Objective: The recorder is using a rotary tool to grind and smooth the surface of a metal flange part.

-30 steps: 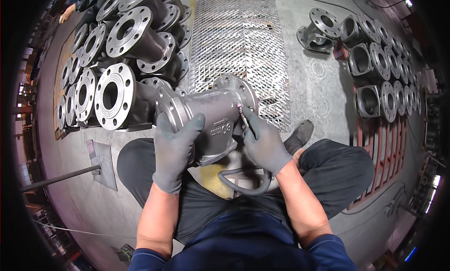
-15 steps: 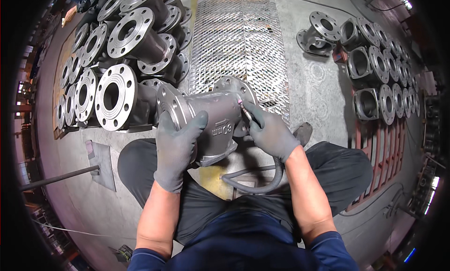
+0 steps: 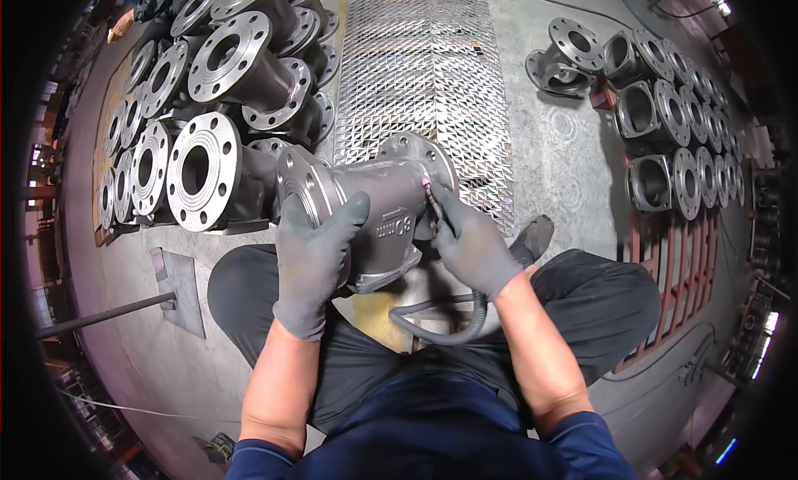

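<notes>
A grey cast flanged valve body (image 3: 378, 199) lies tilted in front of me, between my knees. My gloved left hand (image 3: 317, 251) grips it by the left flange, thumb along the top of the casting. In my gloved right hand (image 3: 474, 246) is a slim die grinder (image 3: 435, 204) with a small pink grinding tip (image 3: 426, 182). That tip meets the casting beside the neck of the far right flange. A ribbed grey hose (image 3: 465, 334) loops below the right hand.
Many flanged valve bodies (image 3: 208, 168) are stacked at the left. More castings (image 3: 650, 181) stand in rows at the right, near a red slatted pallet (image 3: 665, 272). A patterned metal plate (image 3: 399, 73) lies ahead. A rod (image 3: 108, 314) reaches in from the left.
My right hand and the grinder have shifted slightly, with the tip still at the flange neck. The hose loop has moved a little left. The left hand keeps its hold.
</notes>
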Tool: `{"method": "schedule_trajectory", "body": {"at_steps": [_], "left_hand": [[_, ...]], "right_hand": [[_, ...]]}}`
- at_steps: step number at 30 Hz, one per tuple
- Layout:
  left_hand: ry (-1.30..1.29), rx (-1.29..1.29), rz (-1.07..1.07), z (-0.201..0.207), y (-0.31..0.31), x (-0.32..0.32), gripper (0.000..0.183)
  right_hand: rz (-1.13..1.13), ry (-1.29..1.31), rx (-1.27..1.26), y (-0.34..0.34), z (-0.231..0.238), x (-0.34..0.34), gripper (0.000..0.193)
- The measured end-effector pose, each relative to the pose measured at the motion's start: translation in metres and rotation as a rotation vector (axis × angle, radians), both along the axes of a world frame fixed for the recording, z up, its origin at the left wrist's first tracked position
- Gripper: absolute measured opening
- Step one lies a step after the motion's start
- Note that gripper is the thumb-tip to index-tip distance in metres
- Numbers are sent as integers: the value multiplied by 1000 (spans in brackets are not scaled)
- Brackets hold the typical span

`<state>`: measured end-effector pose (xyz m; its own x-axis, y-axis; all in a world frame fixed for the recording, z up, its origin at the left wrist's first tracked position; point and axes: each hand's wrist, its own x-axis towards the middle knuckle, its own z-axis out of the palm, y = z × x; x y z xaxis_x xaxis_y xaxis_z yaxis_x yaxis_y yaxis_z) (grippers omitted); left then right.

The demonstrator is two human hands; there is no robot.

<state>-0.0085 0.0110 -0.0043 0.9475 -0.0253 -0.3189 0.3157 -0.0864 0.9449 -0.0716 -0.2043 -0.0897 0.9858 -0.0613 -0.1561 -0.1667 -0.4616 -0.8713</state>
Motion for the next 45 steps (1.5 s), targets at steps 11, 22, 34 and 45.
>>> {"method": "schedule_trajectory", "body": {"at_steps": [11,22,34,45], "left_hand": [[-276,323,-274,-14,17,-2,78],[-265,469,-210,-15,8,1,72],[-367,435,-211,-21,6,-1,68],[-314,402,-174,-26,11,-3,67]], "right_hand": [[-95,54,98,-40,13,-30,56],[20,150,-62,-24,5,-27,55],[-47,29,-168,-3,3,-7,54],[-77,-8,-164,-7,6,-12,55]]}}
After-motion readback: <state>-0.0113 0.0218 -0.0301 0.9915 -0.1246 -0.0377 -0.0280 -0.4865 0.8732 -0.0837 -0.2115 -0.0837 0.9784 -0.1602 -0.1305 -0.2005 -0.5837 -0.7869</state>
